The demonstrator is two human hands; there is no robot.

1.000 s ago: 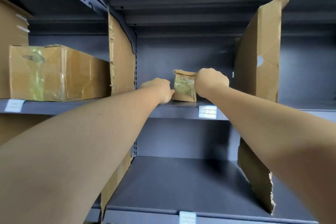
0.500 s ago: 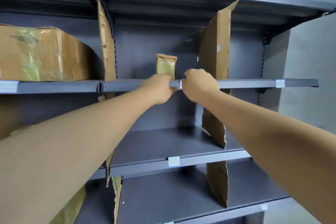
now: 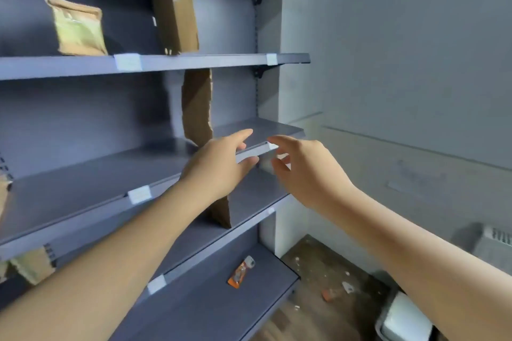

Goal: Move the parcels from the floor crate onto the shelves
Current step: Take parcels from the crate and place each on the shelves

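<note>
- One small brown parcel (image 3: 77, 28), wrapped in clear tape, stands upright on the top shelf (image 3: 207, 61) towards its left end, set back from the front edge, with nothing touching it
- A white label (image 3: 128, 62) sits on that shelf's front edge, just right of the parcel
- A tall cardboard divider (image 3: 174, 3) stands on the same shelf right of the label, well apart from the parcel; a second, torn divider (image 3: 197, 108) stands on the middle shelf (image 3: 69, 188) below it
- The left hand (image 3: 219, 166) hangs before the middle shelf's front edge near its right end, fingers straight and spread, holding nothing; whether it touches the edge cannot be told
- An orange packet (image 3: 240, 273) lies flat on the lowest shelf (image 3: 221, 313) in view, near its right end
- The right hand (image 3: 302, 171) is just beside the left one, level with the middle shelf's right front corner, fingers loosely apart and empty
- Small scraps litter the floor (image 3: 327, 266) past the right end of the shelves
- A pale container (image 3: 401, 321) stands on the floor at the far right, blurred and cut off by the frame; what it holds cannot be told
</note>
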